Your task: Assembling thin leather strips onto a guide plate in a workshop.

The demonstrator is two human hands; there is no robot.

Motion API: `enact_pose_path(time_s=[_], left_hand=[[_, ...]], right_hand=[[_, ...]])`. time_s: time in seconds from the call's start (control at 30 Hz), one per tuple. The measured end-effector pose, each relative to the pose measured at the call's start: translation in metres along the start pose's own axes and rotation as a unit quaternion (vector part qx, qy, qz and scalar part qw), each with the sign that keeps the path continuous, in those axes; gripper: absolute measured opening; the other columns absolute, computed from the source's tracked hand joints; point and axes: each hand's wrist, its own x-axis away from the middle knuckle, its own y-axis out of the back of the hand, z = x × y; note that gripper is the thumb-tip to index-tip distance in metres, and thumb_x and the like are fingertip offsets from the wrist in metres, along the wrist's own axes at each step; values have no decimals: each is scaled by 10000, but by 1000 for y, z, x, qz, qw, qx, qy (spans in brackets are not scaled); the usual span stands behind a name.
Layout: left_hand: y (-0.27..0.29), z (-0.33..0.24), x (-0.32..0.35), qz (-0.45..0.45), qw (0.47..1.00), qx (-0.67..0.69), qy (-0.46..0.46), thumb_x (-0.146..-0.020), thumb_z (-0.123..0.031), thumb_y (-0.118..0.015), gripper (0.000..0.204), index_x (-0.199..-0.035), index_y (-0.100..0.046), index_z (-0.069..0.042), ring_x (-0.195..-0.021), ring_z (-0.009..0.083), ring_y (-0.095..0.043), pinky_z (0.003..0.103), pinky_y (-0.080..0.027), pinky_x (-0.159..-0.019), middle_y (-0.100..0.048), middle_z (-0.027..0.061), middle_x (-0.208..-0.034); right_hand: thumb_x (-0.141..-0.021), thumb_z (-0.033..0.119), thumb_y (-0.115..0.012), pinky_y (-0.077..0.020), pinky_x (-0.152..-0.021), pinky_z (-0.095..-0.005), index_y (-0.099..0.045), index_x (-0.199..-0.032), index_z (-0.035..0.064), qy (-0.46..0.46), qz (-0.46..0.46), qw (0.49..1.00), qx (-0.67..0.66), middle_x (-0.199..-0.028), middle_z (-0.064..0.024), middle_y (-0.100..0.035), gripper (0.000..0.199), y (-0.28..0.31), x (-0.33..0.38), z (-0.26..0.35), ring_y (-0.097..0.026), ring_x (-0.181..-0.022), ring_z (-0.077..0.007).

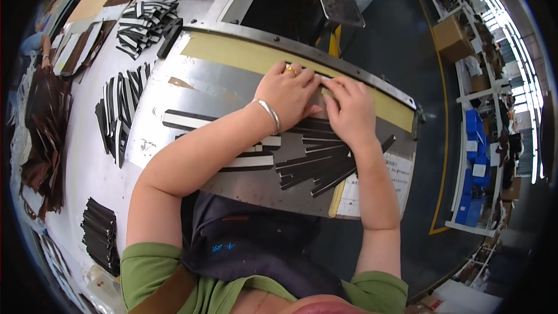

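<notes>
A metal work plate lies in front of me, with a yellow band along its far side. My left hand, with a ring and a silver bangle, is closed with its fingertips at this band. Beside it, my right hand curls its fingers at the same spot. Between them they grip a narrow dark-and-white strip, mostly hidden under the fingers. Black strips lie fanned out below my hands. Strips with white faces rest under my left forearm.
A metal bar borders the plate's far edge. Bundles of black-and-white strips and a black stack sit on the white table at left. A printed sheet lies by my right forearm. Shelves with blue bins stand far right.
</notes>
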Motion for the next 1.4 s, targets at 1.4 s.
enact_pose_path(time_s=[1.4], left_hand=[[-5,-11,-3,2,989,130,-65,-878,-420,-599,327,-1127,-650,-214,-1153,192,-535,503,-292,-1078,-567,37,-1115]], right_hand=[[-821,34,-553,-464,-838,-404,-662,-1068,118,-13,32,998,-54,-1095,-78,-600,283,2,2,-18,-551,-1020,-304]])
